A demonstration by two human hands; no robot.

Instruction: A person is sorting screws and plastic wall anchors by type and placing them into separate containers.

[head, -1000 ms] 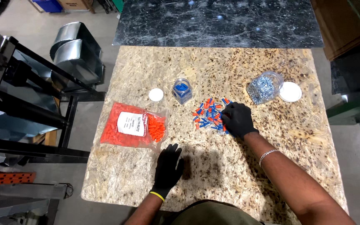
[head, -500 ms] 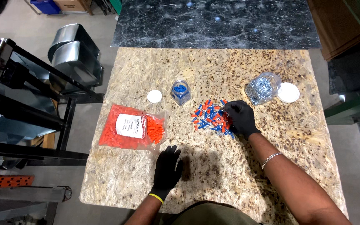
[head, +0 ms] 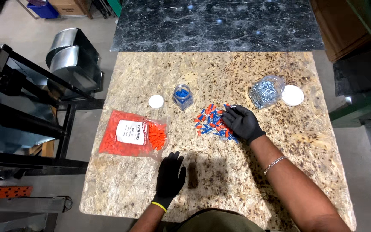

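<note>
while my right hand (head: 241, 123) rests on the pile of small blue and red connectors (head: 211, 124), fingers loosely spread over its right edge and gripping nothing that i can see, the pile sits near the middle of the board, just below the small blue jar (head: 182, 96). these pieces look light, hard and slick, likely to scatter or roll if nudged, so i'd judge pinching a few at a time between fingertips, or sweeping them together with the side of the palm, to be the surest hold; the gloves will dull my feel for them. my left hand (head: 169, 177) lies flat and open on the board near the front edge, well apart from the pile, holding nothing. to the left of the pile lies a soft clear bag of orange connectors (head: 132, 136) with a white label, and a white lid (head: 156, 101) sits just beside the blue jar. further right a clear jar of silvery hardware (head: 266, 91) lies tilted, with its own white lid (head: 292, 95) beside it. the surface is a rough, speckled chipboard top (head: 237, 68), grippy enough to slow rolling bits. beyond it is a dark marbled slab (head: 215, 23); to the left, a black metal rack (head: 18, 107), bent sheet-metal ducting (head: 71, 58) and concrete floor.
</note>
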